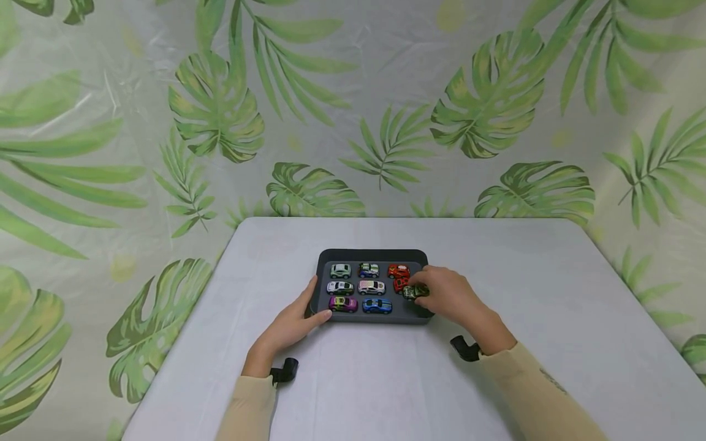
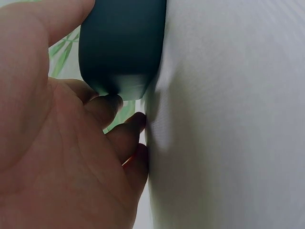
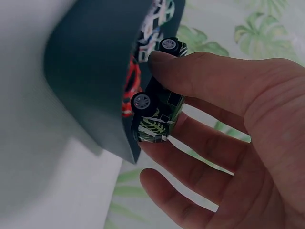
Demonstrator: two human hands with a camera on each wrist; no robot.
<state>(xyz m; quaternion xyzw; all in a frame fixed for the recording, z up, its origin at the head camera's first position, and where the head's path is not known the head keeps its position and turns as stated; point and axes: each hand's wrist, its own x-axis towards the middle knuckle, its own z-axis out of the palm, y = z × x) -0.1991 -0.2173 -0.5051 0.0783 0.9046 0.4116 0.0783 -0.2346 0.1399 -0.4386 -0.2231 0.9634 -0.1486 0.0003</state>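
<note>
A dark grey tray (image 1: 372, 319) lies on the table with several toy cars in rows. My left hand (image 1: 289, 324) grips its near left corner, thumb at the front rim and fingers along the left side; the left wrist view shows the tray's outer wall (image 2: 121, 47) between them. My right hand (image 1: 449, 294) pinches a dark green and black toy car (image 3: 159, 107) between thumb and fingers, over the tray's right side. Just beside that car are a red toy car (image 1: 400, 284) and, behind it, another red one (image 1: 398, 270).
In the left column sit a pale green car (image 1: 340, 270), a white and black car (image 1: 339, 288) and a purple car (image 1: 343, 304). The middle column has a white-blue-green car (image 1: 368, 269), a white-pink car (image 1: 371, 286) and a blue car (image 1: 377, 305). A white cloth covers the table (image 1: 364, 380); a leaf-patterned curtain (image 1: 386, 92) hangs behind.
</note>
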